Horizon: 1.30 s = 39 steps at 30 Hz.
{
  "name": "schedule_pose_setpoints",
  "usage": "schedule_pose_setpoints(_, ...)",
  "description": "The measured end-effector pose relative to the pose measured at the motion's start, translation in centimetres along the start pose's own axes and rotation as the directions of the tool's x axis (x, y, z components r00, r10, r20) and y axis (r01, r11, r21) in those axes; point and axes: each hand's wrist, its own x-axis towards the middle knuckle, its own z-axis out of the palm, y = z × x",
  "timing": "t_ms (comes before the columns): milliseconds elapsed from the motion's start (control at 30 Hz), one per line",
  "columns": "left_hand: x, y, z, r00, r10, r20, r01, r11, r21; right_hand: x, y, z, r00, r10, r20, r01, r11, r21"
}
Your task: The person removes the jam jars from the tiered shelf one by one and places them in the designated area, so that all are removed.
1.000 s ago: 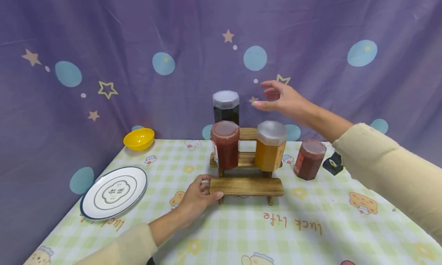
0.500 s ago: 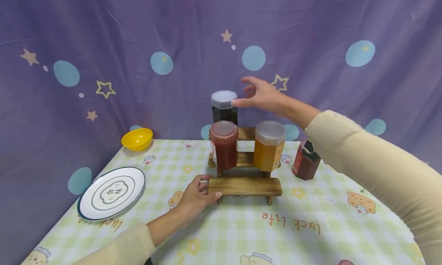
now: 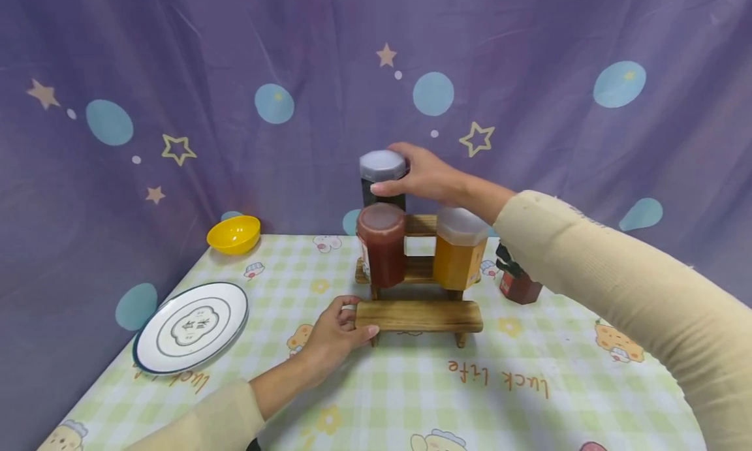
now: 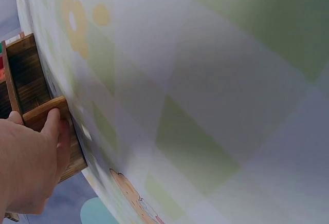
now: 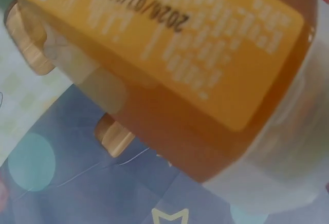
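Observation:
A wooden three-step rack (image 3: pixel 420 316) stands mid-table. My left hand (image 3: pixel 330 341) grips the left end of its lowest step, thumb on the front side; the left wrist view shows that hand (image 4: pixel 31 160) on the wood too. Up at the top step, my right hand (image 3: pixel 433 175) holds a dark jar with a clear lid (image 3: pixel 383 166), thumb across its front and fingers behind, partly hidden. On the middle step sit a red jar (image 3: pixel 383 252) and an amber jar (image 3: pixel 460 258). The amber jar (image 5: pixel 154 75) fills much of the right wrist view, where the right hand barely shows.
Another red jar (image 3: pixel 521 289) stands on the table right of the rack, partly covered by the right forearm. At left lie a white plate (image 3: pixel 226 307) and, farther back, a yellow bowl (image 3: pixel 235 235). A purple curtain (image 3: pixel 329 40) hangs behind the table.
My right hand has moved left and slightly down from beside the rack, and its fingers have closed around the dark jar. The left hand has stayed on the lowest step.

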Motion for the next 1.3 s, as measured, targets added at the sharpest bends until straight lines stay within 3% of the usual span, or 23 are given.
schedule_pose_setpoints(133,0.0,0.0,0.0,1.0,-0.003,-0.005,0.003,1.0,0.003,0.2,-0.1,0.2,0.999,0.002,-0.035,-0.003,1.0,-0.018)
schedule_pose_setpoints(400,-0.1,0.0,0.0,1.0,0.0,-0.003,0.0,1.0,0.008,0.2,-0.1,0.2,0.999,0.032,-0.044,-0.029,0.997,0.065)
schedule_pose_setpoints(733,-0.3,0.2,0.2,1.0,0.003,-0.017,-0.003,1.0,-0.007,0.0,-0.4,0.2,0.989,0.028,-0.147,-0.017,0.997,0.082)
schedule_pose_setpoints(1033,-0.3,0.1,0.1,1.0,0.0,-0.018,0.0,1.0,0.009,-0.7,-1.2,-1.4,0.967,0.007,-0.256,0.008,0.998,0.057)
schedule_pose_setpoints(1300,-0.5,0.1,-0.2,1.0,-0.004,0.004,0.004,1.0,0.016,-2.3,-0.5,-3.1,0.957,0.033,-0.287,-0.018,0.998,0.053)
